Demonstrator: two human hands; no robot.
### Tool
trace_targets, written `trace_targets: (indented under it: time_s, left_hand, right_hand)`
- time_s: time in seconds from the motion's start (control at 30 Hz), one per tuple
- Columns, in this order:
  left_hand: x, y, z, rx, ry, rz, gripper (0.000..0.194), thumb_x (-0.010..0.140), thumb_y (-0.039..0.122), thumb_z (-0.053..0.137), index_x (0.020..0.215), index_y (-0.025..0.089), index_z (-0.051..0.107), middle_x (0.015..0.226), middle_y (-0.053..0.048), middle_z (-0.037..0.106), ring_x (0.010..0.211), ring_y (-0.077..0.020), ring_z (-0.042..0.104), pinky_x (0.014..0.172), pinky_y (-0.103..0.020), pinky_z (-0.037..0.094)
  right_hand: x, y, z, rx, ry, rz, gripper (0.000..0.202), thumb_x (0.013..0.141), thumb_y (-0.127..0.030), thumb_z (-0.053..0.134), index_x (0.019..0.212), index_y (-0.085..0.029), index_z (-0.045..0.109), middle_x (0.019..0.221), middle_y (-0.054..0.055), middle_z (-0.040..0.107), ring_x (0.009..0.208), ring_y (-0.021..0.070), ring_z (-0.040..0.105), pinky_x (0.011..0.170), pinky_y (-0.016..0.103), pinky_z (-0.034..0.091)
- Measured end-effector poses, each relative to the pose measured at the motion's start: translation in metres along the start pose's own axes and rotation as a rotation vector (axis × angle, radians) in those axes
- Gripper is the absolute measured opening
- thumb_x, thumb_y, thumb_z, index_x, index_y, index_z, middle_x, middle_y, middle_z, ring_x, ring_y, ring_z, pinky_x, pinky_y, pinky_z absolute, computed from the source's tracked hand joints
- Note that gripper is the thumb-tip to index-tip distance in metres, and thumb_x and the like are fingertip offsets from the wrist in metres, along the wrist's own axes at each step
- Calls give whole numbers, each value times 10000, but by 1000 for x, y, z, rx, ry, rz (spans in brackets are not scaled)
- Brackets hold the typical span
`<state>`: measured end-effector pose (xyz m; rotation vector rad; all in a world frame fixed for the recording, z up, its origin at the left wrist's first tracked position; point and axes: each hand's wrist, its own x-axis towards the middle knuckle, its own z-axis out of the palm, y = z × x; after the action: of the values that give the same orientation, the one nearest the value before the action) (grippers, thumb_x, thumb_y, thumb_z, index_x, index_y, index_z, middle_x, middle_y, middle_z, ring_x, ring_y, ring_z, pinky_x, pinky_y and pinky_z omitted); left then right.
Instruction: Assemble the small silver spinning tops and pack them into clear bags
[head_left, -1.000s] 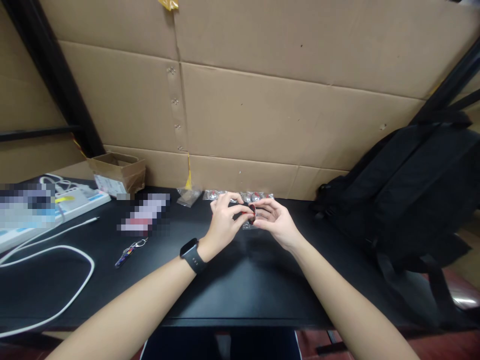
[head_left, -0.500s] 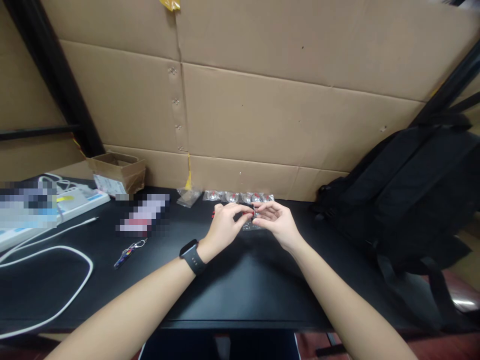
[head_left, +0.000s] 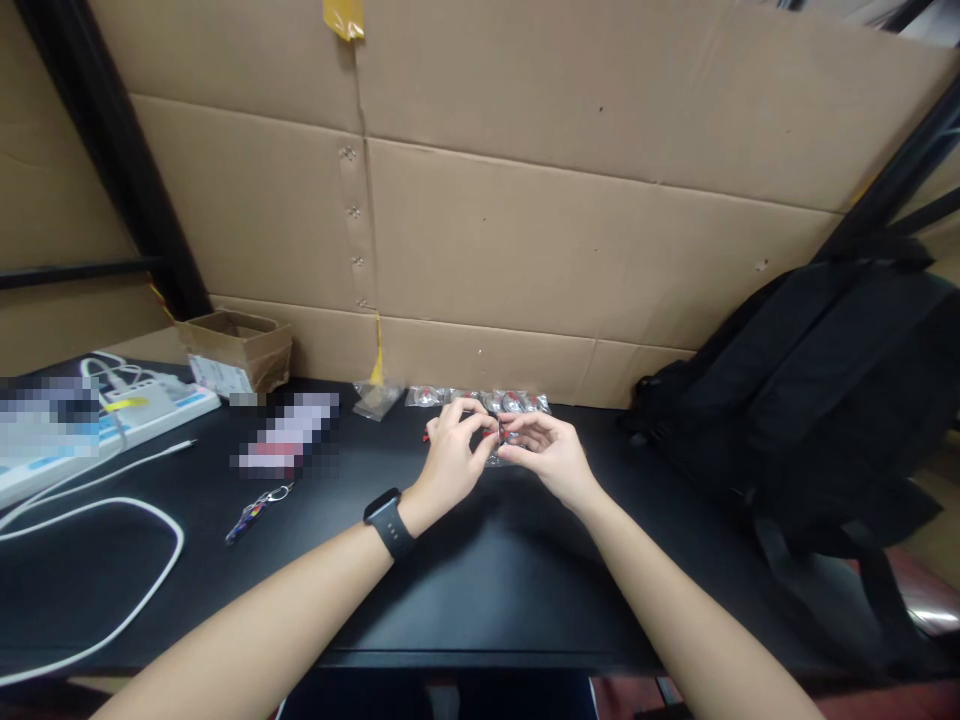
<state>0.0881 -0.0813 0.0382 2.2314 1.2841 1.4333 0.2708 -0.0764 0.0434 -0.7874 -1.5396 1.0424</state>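
Head view: both hands are working together above the table (head_left: 480, 570), over its middle and toward the cardboard wall (head_left: 480, 260). A small round piece (head_left: 501, 430), dark with some red showing, is standing edge-on between them, off the table as far as I can judge. The left hand (head_left: 451, 455), wearing a dark watch (head_left: 388, 522), is pinching at its near side with thumb and forefinger, the gap narrow. The right hand (head_left: 551, 457) is holding the opposite side, thumb below and fingers curving above. Detail of the piece is too small to read.

Step in hand, judged from the pose — close two-handed handling, the right hand apparently steadying while the left is working at the face. Whether anything is being attached or loosened, I cannot tell.

Next move, again a judgement, is calling for a firm right-hand hold and small fingertip adjustments on the left; slipping at the thin rim is the likely fault.

Around the hands: a row of clear packets (head_left: 427, 396) is lying behind them along the wall. Another clear packet (head_left: 493, 461) is showing partly beneath the fingers — contents unclear. A keyring (head_left: 255, 513) is lying well apart, to the left.
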Motion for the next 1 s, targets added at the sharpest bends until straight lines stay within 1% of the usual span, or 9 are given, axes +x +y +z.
trace_targets:
  time_s: [0.1,0.2,0.37,0.47,0.6,0.67,0.8,0.87,1.0]
  left_hand:
    - [1,1,1,-20,-1,-5,73,915,219,620,960,239,675,1146,-59,602,1148,-250,555,989,-426,380]
    - [2,0,1,-105,-10,3,61,921,234,612,939,229,670,1123,-64,596,1123,-239,567,995,-408,417]
    - [4,-8,6,-235,-35,-34,45,903,239,643,899,217,681,1114,-65,584,1121,-222,569,1040,-377,431]
    - [4,-9,6,-286,-80,-32,55,899,234,653,876,208,696,1084,-60,591,1103,-209,578,1046,-358,429]
    - [6,-7,2,-329,-120,-32,101,909,242,646,855,199,719,1042,-58,590,1029,-189,602,1014,-337,452]
    - [7,-7,0,-325,-90,-46,128,934,249,608,927,208,729,1070,-61,593,1058,-192,600,1027,-343,447]
    - [9,-8,-4,-305,16,-57,200,977,238,519,1070,240,696,1132,-55,609,1152,-197,572,1070,-356,419]
    - [9,-7,-7,-281,-24,-25,185,970,251,536,1031,246,710,1118,-50,617,1140,-202,578,1062,-363,423]
    - [5,-2,-9,-151,-154,67,114,901,299,653,951,268,750,1130,-40,631,1142,-237,569,1035,-411,419]
  right_hand:
    - [0,-5,-5,-61,-15,-21,236,723,-367,854,894,-225,775,1193,89,736,1091,279,704,981,458,565]
    - [1,-10,-12,-206,-28,-114,173,822,-391,768,936,-266,805,1179,75,743,1111,279,692,987,463,557]
    - [1,-13,-15,-464,-2,-301,103,842,-351,756,921,-313,810,1010,51,775,979,270,716,925,464,568]
    - [1,-16,-13,-509,-20,-344,94,881,-338,714,909,-300,795,980,55,760,938,257,706,834,422,574]
    - [0,-19,-12,-581,-66,-364,105,925,-325,652,925,-278,746,1013,73,712,936,246,672,792,395,556]
    - [0,-19,-13,-623,-97,-367,113,938,-327,628,936,-269,725,1050,83,678,945,244,653,800,393,547]
    - [-1,-20,-16,-704,-177,-389,117,957,-295,590,939,-250,697,1113,92,624,1020,248,619,914,415,510]
    - [-1,-22,-16,-723,-192,-396,112,962,-275,579,944,-246,686,1122,91,612,1047,248,607,945,418,493]
    - [-2,-25,-16,-720,-188,-402,96,968,-256,570,967,-237,664,1123,95,600,1046,241,601,929,404,496]
